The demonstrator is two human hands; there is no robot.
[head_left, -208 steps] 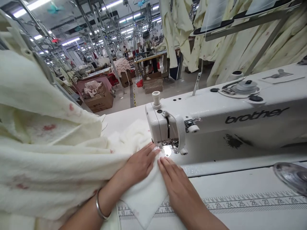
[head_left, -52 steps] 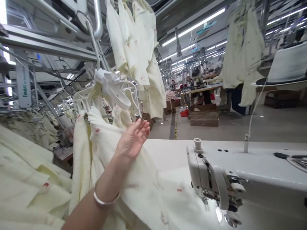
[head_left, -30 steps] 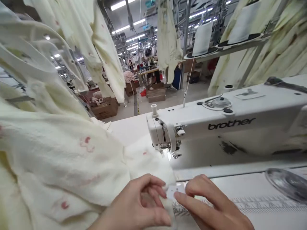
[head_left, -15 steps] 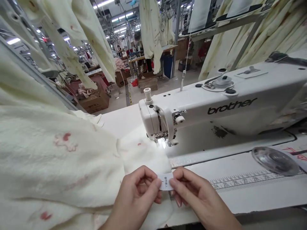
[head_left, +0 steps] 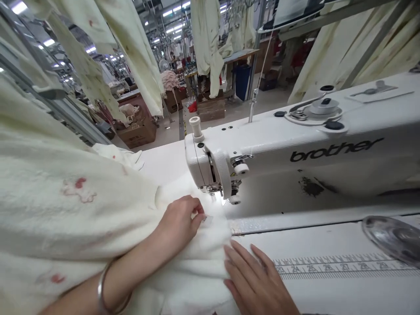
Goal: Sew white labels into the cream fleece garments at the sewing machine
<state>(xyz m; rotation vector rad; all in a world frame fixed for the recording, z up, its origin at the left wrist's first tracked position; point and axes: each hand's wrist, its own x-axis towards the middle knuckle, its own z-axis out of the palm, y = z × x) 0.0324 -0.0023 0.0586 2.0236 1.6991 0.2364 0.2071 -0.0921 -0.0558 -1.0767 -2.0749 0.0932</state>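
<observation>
Left hand (head_left: 180, 221) is pinching a small white printed label (head_left: 207, 218) against cream plush fabric (head_left: 208, 249); right hand (head_left: 256, 275), fingers extended, is resting on the fabric's nearby edge. Fabric bunching between both hands could be dragging the label askew.

Head view: the left hand (head_left: 182, 218) pinches a small label (head_left: 208, 218) (partly hidden) against pale, red-marked cloth (head_left: 108, 223), just before the white sewing machine (head_left: 262, 151); the right hand (head_left: 254, 278), fingers extended, touches the cloth's edge beside the counter's (head_left: 328, 291) printed ruler (head_left: 331, 267)
</observation>
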